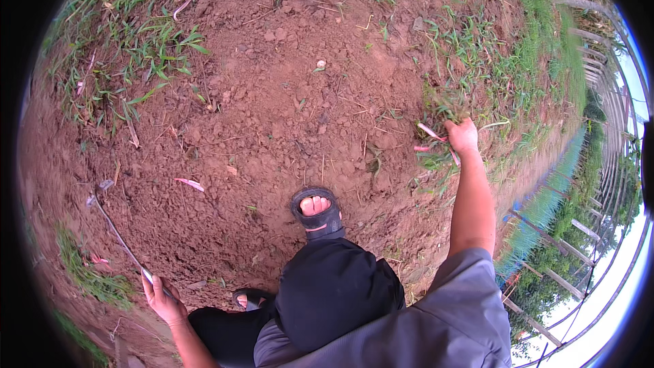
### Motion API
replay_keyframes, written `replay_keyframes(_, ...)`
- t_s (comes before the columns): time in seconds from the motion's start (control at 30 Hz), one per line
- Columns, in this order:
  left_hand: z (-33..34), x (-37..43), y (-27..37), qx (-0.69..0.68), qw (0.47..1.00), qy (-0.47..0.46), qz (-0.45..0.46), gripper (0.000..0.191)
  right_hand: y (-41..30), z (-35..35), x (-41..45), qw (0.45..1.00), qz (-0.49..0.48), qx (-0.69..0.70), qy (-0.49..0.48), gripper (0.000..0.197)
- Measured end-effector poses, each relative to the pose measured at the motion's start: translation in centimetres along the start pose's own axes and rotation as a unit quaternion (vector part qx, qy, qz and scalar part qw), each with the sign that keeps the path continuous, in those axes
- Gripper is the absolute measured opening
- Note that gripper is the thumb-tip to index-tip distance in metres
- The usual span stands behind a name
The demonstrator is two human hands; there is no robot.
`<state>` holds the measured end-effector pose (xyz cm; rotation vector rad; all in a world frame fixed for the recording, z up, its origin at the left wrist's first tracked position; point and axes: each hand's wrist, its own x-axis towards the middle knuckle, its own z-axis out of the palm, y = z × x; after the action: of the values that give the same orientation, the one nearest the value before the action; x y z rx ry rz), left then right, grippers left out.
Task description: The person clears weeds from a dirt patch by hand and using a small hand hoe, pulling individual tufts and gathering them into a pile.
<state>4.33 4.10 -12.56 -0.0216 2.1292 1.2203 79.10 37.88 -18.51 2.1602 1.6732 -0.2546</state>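
My left hand (164, 300) is closed around the handle of a thin hand hoe (120, 237), whose small metal head is low over the reddish soil at the left. My right hand (461, 135) is stretched out to the right and grips a clump of grass weeds (443, 105). Pink-and-white strips (431, 133) hang or lie just beside that hand; whether the fingers hold them too, I cannot tell. A pinkish strip (189, 184) rests on bare soil between the hoe head and my sandalled foot (317, 209).
Grass weeds (158, 51) grow at the upper left, with more along the right. Uprooted-looking grass (94, 276) lies at the lower left. A blue-green net (544, 204) and a curved pole frame (577, 250) stand beyond at the right.
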Motion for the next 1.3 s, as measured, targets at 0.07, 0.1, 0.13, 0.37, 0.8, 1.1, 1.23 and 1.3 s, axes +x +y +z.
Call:
replay_keyframes(0.07,0.2,0.4,-0.7,-0.010,1.000,-0.007,-0.001,0.045,-0.2,2.9,1.5,0.998,0.015,0.030,0.052,0.031)
replay_keyframes(0.1,-0.7,0.9,-1.0,-0.006,1.000,-0.012,0.004,0.045,-1.6,3.4,2.5,1.000,0.022,0.017,0.014,0.039)
replay_keyframes(0.13,-0.9,1.1,-1.1,-0.002,1.000,-0.019,0.008,0.045,-3.0,3.4,3.3,0.999,0.029,0.001,-0.024,0.048)
replay_keyframes(0.37,-0.2,-0.2,-0.7,0.026,1.000,-0.012,-0.010,0.044,-11.5,2.1,4.8,0.969,0.239,0.059,0.029,0.043)
replay_keyframes(0.8,0.8,0.6,-1.4,0.045,0.999,-0.016,-0.005,0.047,-1.8,8.5,5.9,0.941,0.243,0.230,0.041,0.040)
replay_keyframes(1.1,1.0,0.4,-0.3,0.045,0.998,-0.029,-0.012,0.043,4.6,6.4,-4.6,0.644,0.194,0.739,0.049,0.041)
replay_keyframes(1.23,-0.2,1.9,-1.7,0.022,1.000,-0.009,-0.011,0.043,9.5,6.6,-6.9,0.636,0.213,0.741,-0.034,0.040)
replay_keyframes(1.3,-0.5,2.0,-2.2,0.021,1.000,-0.009,-0.007,0.044,10.7,5.7,-7.5,0.633,0.223,0.740,-0.051,0.038)
